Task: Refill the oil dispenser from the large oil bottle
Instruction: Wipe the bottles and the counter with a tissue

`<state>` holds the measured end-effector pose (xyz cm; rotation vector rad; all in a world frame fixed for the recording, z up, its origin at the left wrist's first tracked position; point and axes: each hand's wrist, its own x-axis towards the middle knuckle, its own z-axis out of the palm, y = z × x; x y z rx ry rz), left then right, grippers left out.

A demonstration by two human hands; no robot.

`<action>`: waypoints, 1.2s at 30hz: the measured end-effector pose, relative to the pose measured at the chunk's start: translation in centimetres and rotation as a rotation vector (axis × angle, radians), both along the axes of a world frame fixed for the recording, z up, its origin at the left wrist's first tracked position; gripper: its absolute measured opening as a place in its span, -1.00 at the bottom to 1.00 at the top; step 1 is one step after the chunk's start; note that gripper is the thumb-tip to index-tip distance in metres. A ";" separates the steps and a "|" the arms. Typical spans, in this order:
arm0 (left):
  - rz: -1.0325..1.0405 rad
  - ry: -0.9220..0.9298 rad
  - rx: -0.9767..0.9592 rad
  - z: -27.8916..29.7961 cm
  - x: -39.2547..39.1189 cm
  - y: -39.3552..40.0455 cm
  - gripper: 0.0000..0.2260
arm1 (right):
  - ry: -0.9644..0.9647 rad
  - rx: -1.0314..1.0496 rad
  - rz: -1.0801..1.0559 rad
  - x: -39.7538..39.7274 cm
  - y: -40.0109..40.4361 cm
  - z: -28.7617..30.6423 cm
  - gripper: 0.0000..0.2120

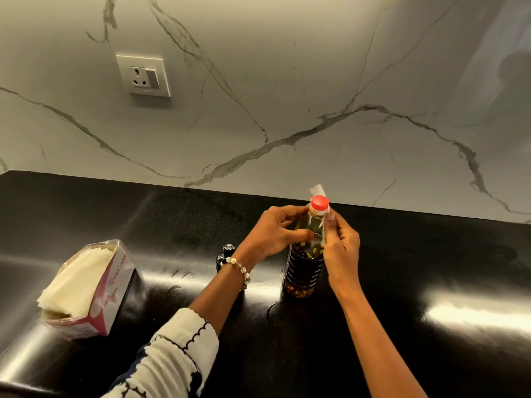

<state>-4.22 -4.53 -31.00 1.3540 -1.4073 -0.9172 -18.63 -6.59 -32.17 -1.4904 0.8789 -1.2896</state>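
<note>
The large oil bottle [303, 271] stands upright on the black counter [416, 268], ribbed, clear plastic, with its red cap [319, 203] screwed on. My left hand [275, 231] wraps the bottle's neck from the left. My right hand [340, 242] pinches a strip of clear plastic wrap [318, 191] at the neck, which sticks up behind the cap. The small dark oil dispenser [225, 255] stands on the counter just left of my left wrist, partly hidden by it.
An open pink and white box of paper napkins [86, 288] lies at the left on the counter. A marble backsplash with a wall socket [143, 76] rises behind. Bare counter extends to the right of the bottle.
</note>
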 end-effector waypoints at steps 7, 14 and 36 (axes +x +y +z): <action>0.066 0.081 -0.039 -1.0 0.0 0.5 -0.57 | 0.073 -0.018 -0.031 -1.3 1.2 -2.4 -0.59; -0.019 0.039 0.005 -0.5 0.8 0.6 -0.61 | 0.051 -0.014 -0.008 0.1 -0.2 -0.6 -0.67; 0.255 -0.142 -0.265 -2.2 -1.4 1.5 -0.50 | 0.001 0.084 0.079 0.0 -0.8 -0.8 -0.61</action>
